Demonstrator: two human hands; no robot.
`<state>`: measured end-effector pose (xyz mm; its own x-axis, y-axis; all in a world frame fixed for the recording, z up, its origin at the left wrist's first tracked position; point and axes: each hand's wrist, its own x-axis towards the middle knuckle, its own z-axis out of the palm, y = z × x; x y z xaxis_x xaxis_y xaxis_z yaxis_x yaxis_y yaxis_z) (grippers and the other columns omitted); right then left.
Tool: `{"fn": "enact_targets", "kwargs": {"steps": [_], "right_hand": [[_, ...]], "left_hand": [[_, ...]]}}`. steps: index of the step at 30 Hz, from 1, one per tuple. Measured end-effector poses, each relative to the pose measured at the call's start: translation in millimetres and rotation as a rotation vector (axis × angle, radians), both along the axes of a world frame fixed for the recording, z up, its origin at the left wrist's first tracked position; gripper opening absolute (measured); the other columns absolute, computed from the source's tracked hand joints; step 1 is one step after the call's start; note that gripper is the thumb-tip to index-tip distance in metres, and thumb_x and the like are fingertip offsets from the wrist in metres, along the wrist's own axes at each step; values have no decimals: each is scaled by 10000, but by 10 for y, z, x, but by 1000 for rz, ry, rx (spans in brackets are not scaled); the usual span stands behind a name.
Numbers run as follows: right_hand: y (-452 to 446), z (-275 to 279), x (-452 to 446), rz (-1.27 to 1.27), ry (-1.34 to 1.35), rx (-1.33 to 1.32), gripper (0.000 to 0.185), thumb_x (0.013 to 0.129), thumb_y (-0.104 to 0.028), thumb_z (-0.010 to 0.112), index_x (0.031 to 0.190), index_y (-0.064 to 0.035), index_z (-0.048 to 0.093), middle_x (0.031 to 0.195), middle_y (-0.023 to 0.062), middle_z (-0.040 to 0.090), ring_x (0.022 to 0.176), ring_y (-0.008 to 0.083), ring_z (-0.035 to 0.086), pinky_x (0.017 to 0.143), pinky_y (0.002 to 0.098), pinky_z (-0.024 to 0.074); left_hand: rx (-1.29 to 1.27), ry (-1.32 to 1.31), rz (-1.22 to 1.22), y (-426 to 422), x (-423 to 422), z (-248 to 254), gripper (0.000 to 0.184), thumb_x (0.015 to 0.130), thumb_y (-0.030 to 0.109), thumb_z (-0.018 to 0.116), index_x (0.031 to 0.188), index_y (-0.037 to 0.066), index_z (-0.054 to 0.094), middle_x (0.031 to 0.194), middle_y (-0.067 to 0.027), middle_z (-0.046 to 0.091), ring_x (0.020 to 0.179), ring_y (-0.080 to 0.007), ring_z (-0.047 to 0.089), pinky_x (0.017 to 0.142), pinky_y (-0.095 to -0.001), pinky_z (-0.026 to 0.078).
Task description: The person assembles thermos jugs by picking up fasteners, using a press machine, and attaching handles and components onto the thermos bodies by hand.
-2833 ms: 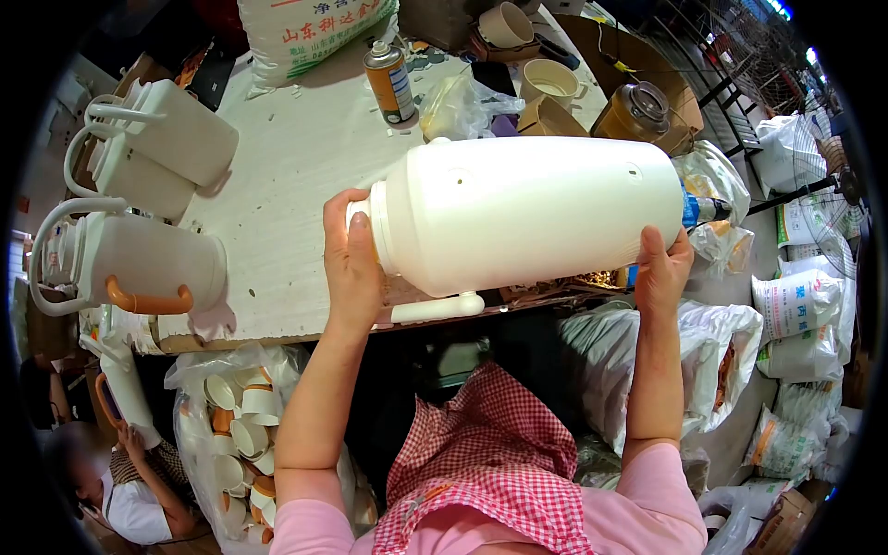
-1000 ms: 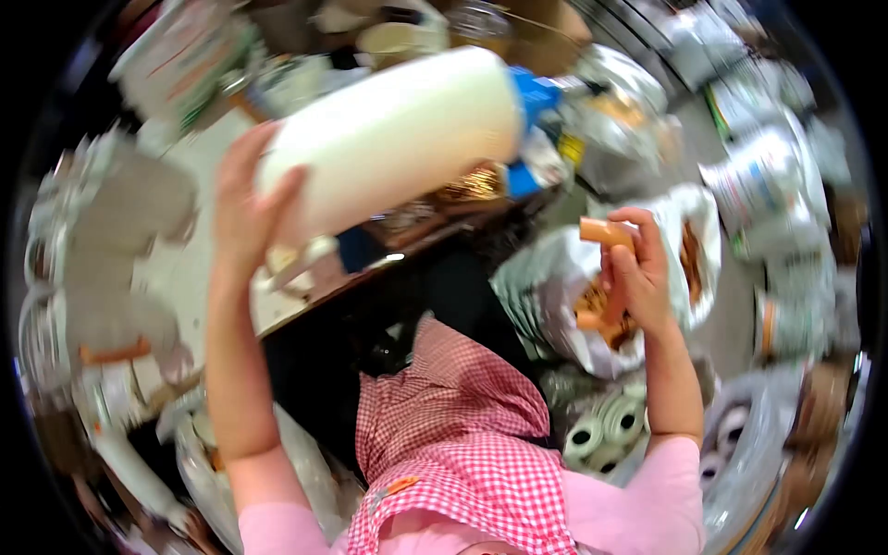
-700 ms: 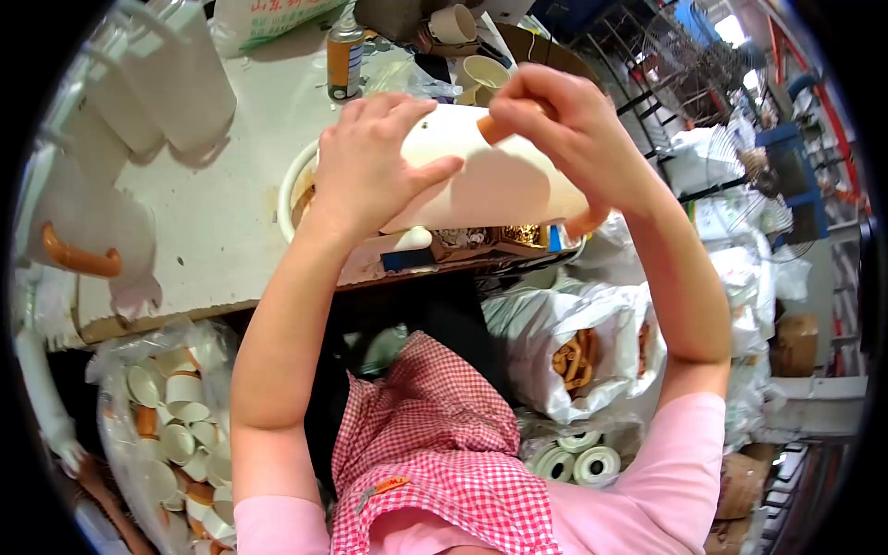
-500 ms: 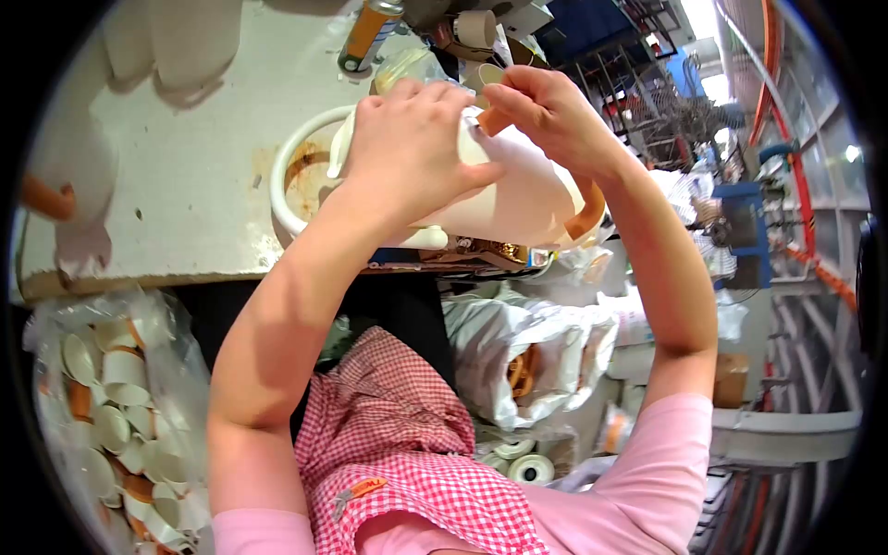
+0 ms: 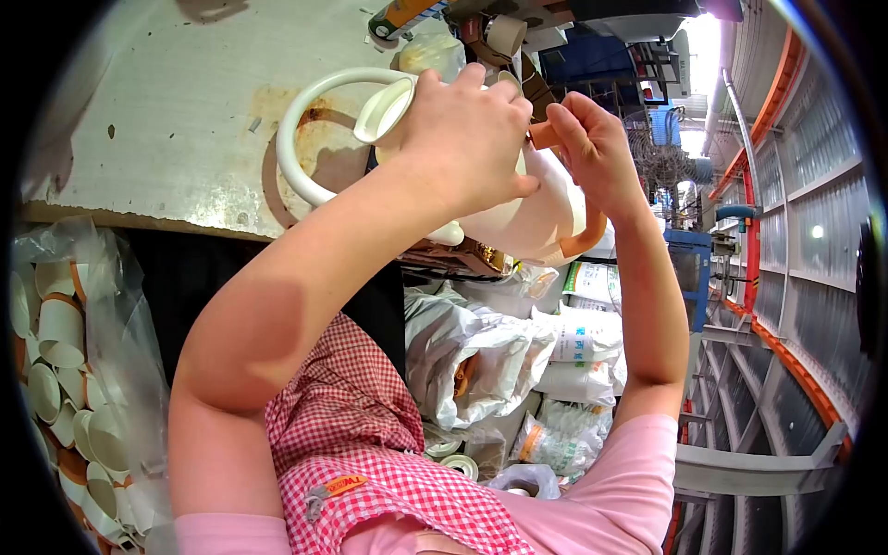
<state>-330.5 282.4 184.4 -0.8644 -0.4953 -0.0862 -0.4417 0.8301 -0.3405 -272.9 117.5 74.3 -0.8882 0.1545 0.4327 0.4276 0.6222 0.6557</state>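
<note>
A white plastic jug body (image 5: 513, 217) lies on its side near the table's front edge, its round white neck (image 5: 384, 111) facing left inside a white hoop handle (image 5: 294, 139). Over the jug's upper side my left hand (image 5: 472, 139) is wrapped, thumb toward the right. My right hand (image 5: 592, 148) grips a curved orange handle (image 5: 587, 231). One end of that handle is at the jug's upper side, the other at its lower right side. Whether both ends sit in the jug's holes cannot be told.
The worktable (image 5: 203, 102) extends left. A spray can (image 5: 407, 14) and a clear bag (image 5: 433, 55) lie at the back. Below left is a plastic bag of white and orange parts (image 5: 60, 333); below the jug, a white sack (image 5: 472, 351) holds orange handles. Printed sacks (image 5: 587, 333) lie beyond.
My right hand has brought an orange handle from the sack area to the jug. My left hand has shifted onto the jug's upper side. The view has turned rightward.
</note>
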Motion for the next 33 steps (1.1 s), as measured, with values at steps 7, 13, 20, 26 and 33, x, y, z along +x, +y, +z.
{"fn": "enact_targets", "kwargs": {"steps": [7, 13, 20, 26, 33], "right_hand": [[-254, 47, 246, 230, 477, 317, 289, 969, -302, 630, 838, -58, 547, 741, 43, 737, 670, 311, 696, 596, 398, 542], [-186, -6, 179, 213, 511, 350, 316, 963, -378, 617, 863, -84, 556, 688, 49, 705, 649, 305, 689, 588, 410, 538], [-195, -26, 190, 193, 511, 422, 342, 973, -411, 580, 866, -87, 562, 686, 79, 682, 648, 310, 691, 589, 420, 540], [-184, -51, 197, 189, 515, 423, 332, 949, -394, 570, 876, -70, 568, 685, 97, 680, 654, 320, 696, 592, 425, 544], [-164, -111, 170, 185, 568, 411, 301, 923, -355, 577, 884, -57, 564, 686, 113, 679, 669, 329, 692, 606, 446, 538]], "left_hand": [[-30, -13, 79, -14, 63, 54, 587, 737, 515, 791, 1157, 124, 667, 1207, -15, 650, 1219, -219, 547, 1007, -434, 409], [12, 69, 107, 8, 78, 45, 479, 746, 477, 810, 1089, 172, 676, 1202, 22, 648, 1228, -212, 536, 1021, -448, 396], [6, 92, 76, -11, 81, 75, 453, 714, 467, 836, 1022, 171, 685, 1202, 19, 658, 1218, -214, 543, 1008, -443, 400], [-18, 108, 87, -18, 52, 65, 411, 705, 455, 841, 939, 167, 666, 1188, 28, 668, 1202, -202, 554, 994, -434, 404], [-15, 137, 41, -10, 66, 107, 390, 691, 387, 852, 923, 149, 647, 1131, 29, 676, 1147, -231, 584, 947, -420, 460]]}}
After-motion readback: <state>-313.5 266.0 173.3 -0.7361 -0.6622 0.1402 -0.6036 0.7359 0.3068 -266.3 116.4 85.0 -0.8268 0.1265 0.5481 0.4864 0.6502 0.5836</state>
